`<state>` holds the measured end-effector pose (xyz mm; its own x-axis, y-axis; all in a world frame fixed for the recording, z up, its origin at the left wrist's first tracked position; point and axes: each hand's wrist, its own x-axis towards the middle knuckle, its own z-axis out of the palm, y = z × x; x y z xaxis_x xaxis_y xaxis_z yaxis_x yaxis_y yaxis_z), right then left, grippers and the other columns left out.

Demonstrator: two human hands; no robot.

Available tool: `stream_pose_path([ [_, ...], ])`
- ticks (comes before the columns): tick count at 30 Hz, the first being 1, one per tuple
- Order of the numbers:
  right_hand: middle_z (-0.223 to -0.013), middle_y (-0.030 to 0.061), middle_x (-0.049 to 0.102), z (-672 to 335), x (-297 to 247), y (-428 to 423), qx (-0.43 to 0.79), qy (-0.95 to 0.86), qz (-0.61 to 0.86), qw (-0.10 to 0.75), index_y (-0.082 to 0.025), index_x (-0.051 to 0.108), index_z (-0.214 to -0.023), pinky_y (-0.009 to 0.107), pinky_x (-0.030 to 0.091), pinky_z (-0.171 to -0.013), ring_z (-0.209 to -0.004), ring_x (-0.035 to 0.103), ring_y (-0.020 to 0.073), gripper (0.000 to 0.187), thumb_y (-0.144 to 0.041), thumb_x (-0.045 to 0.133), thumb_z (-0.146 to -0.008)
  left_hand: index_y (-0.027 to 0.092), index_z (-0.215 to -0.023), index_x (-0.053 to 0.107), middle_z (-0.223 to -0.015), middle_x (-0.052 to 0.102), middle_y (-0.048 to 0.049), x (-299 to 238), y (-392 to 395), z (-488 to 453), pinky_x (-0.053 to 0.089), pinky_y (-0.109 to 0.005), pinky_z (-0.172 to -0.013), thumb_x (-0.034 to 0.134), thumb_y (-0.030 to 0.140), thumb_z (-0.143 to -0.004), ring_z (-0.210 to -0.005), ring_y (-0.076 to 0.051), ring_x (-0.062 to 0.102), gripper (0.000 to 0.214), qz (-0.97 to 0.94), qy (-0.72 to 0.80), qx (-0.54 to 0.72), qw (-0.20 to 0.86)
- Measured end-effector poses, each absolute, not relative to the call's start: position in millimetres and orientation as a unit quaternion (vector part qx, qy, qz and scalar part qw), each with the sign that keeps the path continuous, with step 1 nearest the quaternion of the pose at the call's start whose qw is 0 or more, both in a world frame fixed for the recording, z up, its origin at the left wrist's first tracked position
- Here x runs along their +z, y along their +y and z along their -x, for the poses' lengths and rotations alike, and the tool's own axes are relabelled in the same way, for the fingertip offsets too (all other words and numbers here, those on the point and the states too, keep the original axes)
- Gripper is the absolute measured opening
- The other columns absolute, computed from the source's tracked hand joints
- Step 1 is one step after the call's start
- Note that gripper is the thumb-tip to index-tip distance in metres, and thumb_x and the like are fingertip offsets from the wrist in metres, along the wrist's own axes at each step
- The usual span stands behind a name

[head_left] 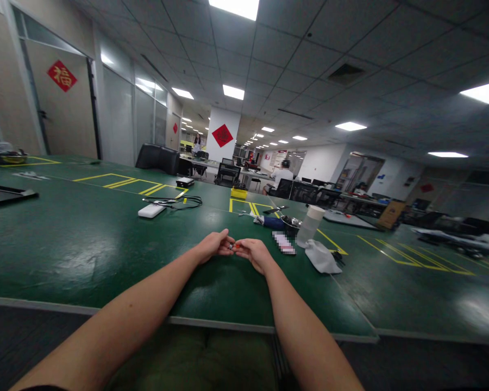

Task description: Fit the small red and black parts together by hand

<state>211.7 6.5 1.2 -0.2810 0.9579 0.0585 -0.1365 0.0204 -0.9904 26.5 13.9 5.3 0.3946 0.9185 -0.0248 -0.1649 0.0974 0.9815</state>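
Both hands meet just above the green table [118, 255], fingertips nearly touching. My left hand [214, 244] is closed, its fingertips pinching a tiny silvery piece [230, 246]. Opposite it, my right hand [254, 252] pinches a small orange piece [237, 246]. Both pieces are too small to name, and I cannot tell whether they are joined. To the right of my right hand lies a pixelated pink-and-white flat item [283, 243].
Beyond my left hand lies a white power bank-like block [151, 210] with a black cable [187, 202]. At the right are a translucent bottle [309, 225], a whitish pouch [323, 257] and a dark blue roll [273, 222]. A person [283, 174] sits farther back.
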Motion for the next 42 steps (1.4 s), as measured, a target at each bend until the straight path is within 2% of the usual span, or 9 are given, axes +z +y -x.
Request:
stream_pose_path([
  [3,-0.081,0.011,0.071,-210.9,0.9,5.9,0.579,-0.546,0.385,0.467,-0.011,0.069,-0.081,0.031,0.054,-0.074,-0.079,0.069,0.0195,0.013,-0.017,0.061,-0.071,0.008,-0.09,0.066,-0.077,0.069,-0.0113,5.8,12.6,-26.7,0.054,-0.029,-0.069,0.047,0.047,-0.085,-0.065,-0.018,0.067,0.043,-0.532,0.355,0.419,0.645],
  [7,-0.08,0.0078,0.071,-208.9,2.4,2.3,0.555,-0.561,0.396,0.468,-0.012,0.069,-0.081,0.03,0.053,-0.076,-0.079,0.068,0.0186,0.019,-0.012,0.065,-0.063,0.011,-0.093,0.066,-0.081,0.07,-0.0078,7.9,8.4,-27.9,0.053,-0.027,-0.073,0.064,0.025,-0.075,-0.069,-0.015,0.066,0.024,-0.574,0.351,0.403,0.621],
  [10,-0.077,0.0064,0.071,-208.2,3.7,-0.2,0.54,-0.572,0.398,0.473,-0.012,0.069,-0.081,0.029,0.053,-0.073,-0.076,0.068,0.018,0.02,-0.015,0.068,-0.061,0.012,-0.093,0.066,-0.081,0.07,-0.0063,7.7,6.7,-28.2,0.052,-0.026,-0.074,0.066,0.015,-0.07,-0.069,-0.013,0.065,0.024,-0.593,0.336,0.41,0.606],
  [15,-0.076,0.0061,0.07,-208.9,1.9,0.3,0.529,-0.585,0.388,0.477,-0.012,0.068,-0.081,0.03,0.053,-0.069,-0.072,0.067,0.0178,0.022,-0.019,0.071,-0.061,0.011,-0.094,0.065,-0.075,0.069,-0.0061,5.3,9.2,-27.4,0.052,-0.025,-0.067,0.064,0.016,-0.072,-0.062,-0.011,0.063,0.023,-0.608,0.331,0.416,0.59],
  [19,-0.075,0.0062,0.07,-208.9,0.7,1.7,0.534,-0.586,0.375,0.48,-0.012,0.067,-0.079,0.03,0.053,-0.07,-0.072,0.067,0.0176,0.021,-0.019,0.073,-0.061,0.011,-0.093,0.065,-0.076,0.07,-0.0062,5.5,11.2,-27.7,0.052,-0.025,-0.067,0.062,0.014,-0.073,-0.065,-0.013,0.065,0.02,-0.598,0.348,0.421,0.586],
  [27,-0.077,0.0096,0.069,-209.4,4.6,2.5,0.572,-0.552,0.376,0.477,-0.011,0.067,-0.077,0.029,0.054,-0.068,-0.073,0.068,0.018,0.02,-0.031,0.064,-0.075,0.013,-0.092,0.064,-0.079,0.069,-0.0051,3.3,11.5,-27.3,0.052,-0.026,-0.07,0.066,0.016,-0.07,-0.065,-0.013,0.065,0.023,-0.603,0.342,0.421,0.585],
  [34,-0.078,0.0087,0.07,-208.9,3.1,2.8,0.565,-0.555,0.38,0.477,-0.012,0.068,-0.076,0.029,0.054,-0.071,-0.075,0.068,0.0178,0.009,-0.018,0.066,-0.07,0.012,-0.095,0.063,-0.08,0.069,-0.0056,1.9,13.0,-26.4,0.052,-0.024,-0.065,0.064,0.013,-0.07,-0.063,-0.012,0.064,0.025,-0.604,0.356,0.417,0.578],
  [42,-0.076,0.0096,0.07,-209.1,6.0,2.0,0.585,-0.541,0.376,0.473,-0.011,0.068,-0.076,0.029,0.053,-0.07,-0.072,0.067,0.0167,0.023,-0.03,0.056,-0.083,0.011,-0.092,0.067,-0.08,0.071,-0.0065,3.9,13.7,-28.1,0.054,-0.027,-0.071,0.059,0.011,-0.071,-0.065,-0.013,0.065,0.023,-0.589,0.363,0.413,0.592],
])
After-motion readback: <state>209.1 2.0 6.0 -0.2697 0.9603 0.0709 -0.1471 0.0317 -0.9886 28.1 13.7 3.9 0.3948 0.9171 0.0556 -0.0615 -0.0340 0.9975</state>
